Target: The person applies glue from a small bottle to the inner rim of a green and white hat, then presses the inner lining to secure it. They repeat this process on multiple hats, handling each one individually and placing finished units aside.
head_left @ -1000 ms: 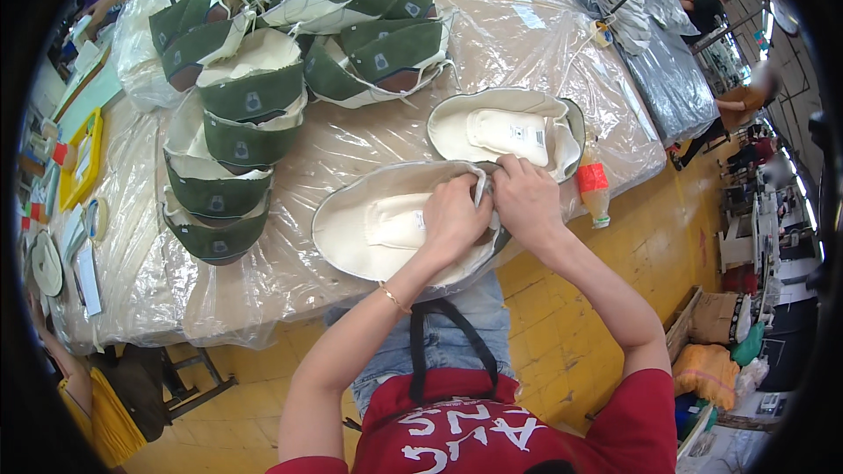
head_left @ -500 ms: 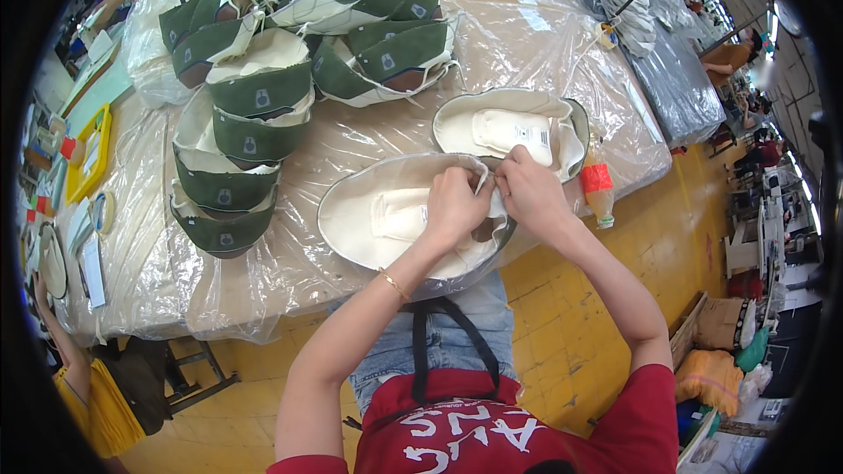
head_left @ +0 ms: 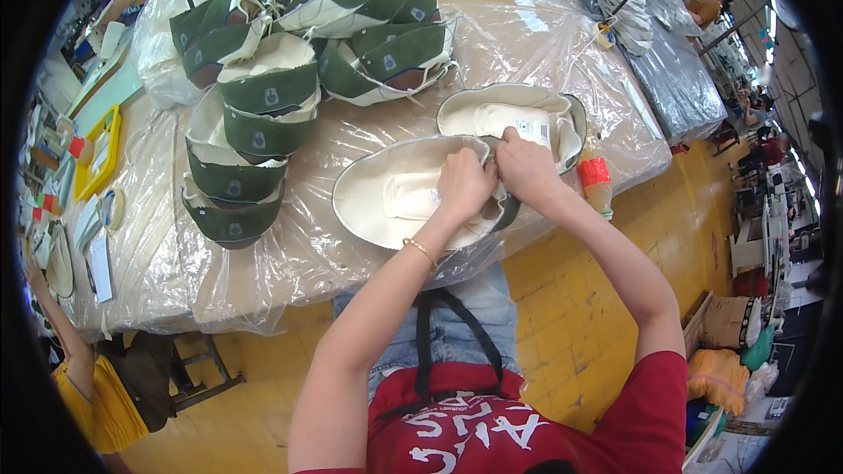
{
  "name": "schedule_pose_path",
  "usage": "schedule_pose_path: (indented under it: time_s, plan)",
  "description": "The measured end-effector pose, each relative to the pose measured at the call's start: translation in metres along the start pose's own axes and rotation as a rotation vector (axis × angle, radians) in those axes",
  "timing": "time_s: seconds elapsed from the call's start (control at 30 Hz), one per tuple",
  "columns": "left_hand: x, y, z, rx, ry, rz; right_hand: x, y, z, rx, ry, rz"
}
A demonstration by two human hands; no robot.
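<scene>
A cream-lined shoe upper lies opening-up at the table's near edge. My left hand reaches over its opening, fingers closed on its right-hand rim. Right beside it, my right hand pinches the same rim; the fingertips of both hands nearly meet, and what lies between them is hidden. Just behind sits a second shoe upper, also cream inside with a dark edge and a white label on its lining, partly covered by my right hand.
Nested green shoe uppers stand in rows at the left and back. A bottle with a red label is at the right edge. Clear plastic sheeting covers the table. A yellow tray lies far left, near a co-worker's arm.
The near shoe upper has shifted slightly up and right, with my left hand moving the same way. Both hands keep hold of its rim.
</scene>
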State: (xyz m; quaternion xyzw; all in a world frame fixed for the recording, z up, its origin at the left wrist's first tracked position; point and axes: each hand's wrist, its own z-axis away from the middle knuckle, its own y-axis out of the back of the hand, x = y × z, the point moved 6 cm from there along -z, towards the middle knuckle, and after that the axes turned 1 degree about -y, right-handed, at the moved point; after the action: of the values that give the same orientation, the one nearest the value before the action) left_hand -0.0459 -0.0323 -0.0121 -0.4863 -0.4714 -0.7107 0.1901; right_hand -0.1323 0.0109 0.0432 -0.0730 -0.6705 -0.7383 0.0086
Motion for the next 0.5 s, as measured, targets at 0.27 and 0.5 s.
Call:
schedule_pose_path:
  time_s: [0.27,0.5]
  plan:
    - [0.002,0.000,0.015,0.136,-0.149,-0.022,-0.016,-0.001,0.018,0.338,0.054,0.223]
    - [0.000,0.004,0.009,0.067,-0.099,0.112,0.010,0.000,0.026,0.416,0.060,-0.335]
